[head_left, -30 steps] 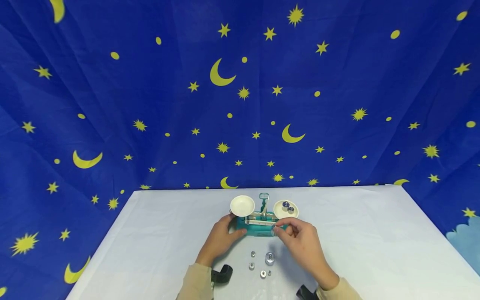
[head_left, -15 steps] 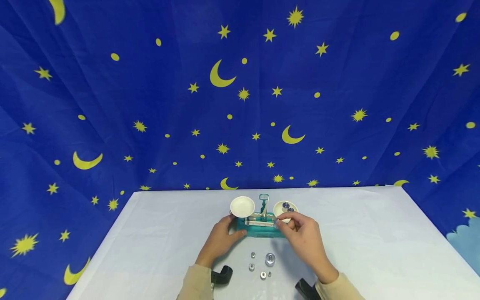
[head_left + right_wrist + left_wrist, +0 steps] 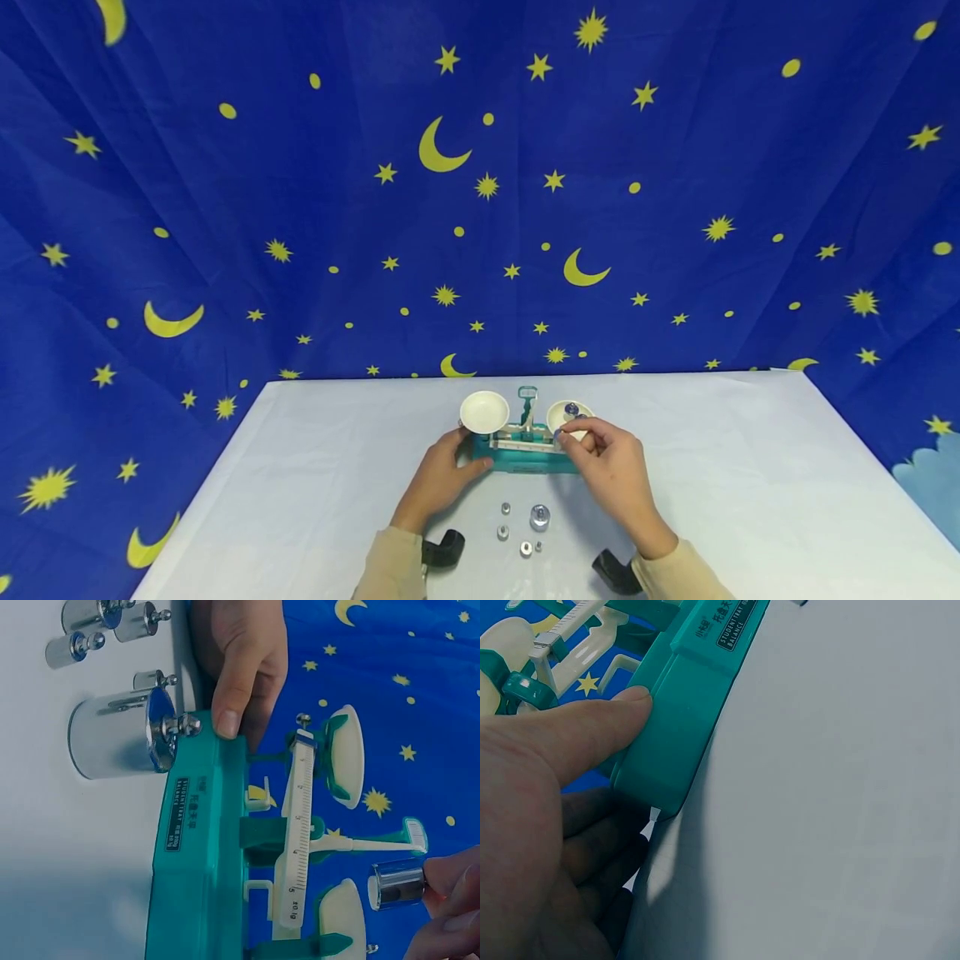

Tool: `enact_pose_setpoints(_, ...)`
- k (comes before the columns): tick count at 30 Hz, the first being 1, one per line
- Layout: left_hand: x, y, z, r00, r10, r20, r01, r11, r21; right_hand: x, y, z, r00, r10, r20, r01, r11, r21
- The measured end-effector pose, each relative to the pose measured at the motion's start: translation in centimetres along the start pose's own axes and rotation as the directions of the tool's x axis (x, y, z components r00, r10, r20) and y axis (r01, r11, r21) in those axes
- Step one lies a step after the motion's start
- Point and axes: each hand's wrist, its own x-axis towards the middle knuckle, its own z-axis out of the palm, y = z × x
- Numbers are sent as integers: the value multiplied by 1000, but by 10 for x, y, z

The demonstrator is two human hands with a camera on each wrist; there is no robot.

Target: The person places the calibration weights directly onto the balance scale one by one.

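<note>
A green tray balance [image 3: 525,463] stands on the table with two cream pans. My left hand [image 3: 442,477] grips the left end of its base, thumb [image 3: 635,701] on top and fingers around the end. Between thumb and fingertips, my right hand [image 3: 613,468] pinches a shiny metal weight [image 3: 400,885] by its knob, near the front edge of the right pan [image 3: 556,417]. Metal weights [image 3: 572,409] sit in that pan, partly hidden by the right hand. The left pan [image 3: 484,412] holds nothing.
In front of the balance stand a large weight [image 3: 540,517] and several smaller ones, such as a small weight [image 3: 503,532]. A blue cloth [image 3: 480,208] with stars and moons hangs behind the white table [image 3: 315,467]. Black wrist devices [image 3: 444,550] sit by both sleeves.
My right hand has moved slightly up and right with the weight, from in front of the base to the right pan's edge. The left hand has stayed on the base.
</note>
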Motion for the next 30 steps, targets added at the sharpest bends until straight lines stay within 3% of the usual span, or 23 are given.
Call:
enact_pose_setpoints(17,0,0,0,1000,-10,2,10,1000,3,4,11,-2,995,-53,-86,54,999,6)
enact_pose_setpoints(30,0,1,0,1000,-19,10,19,1000,-3,7,19,-1,995,-25,-100,25,1000,2)
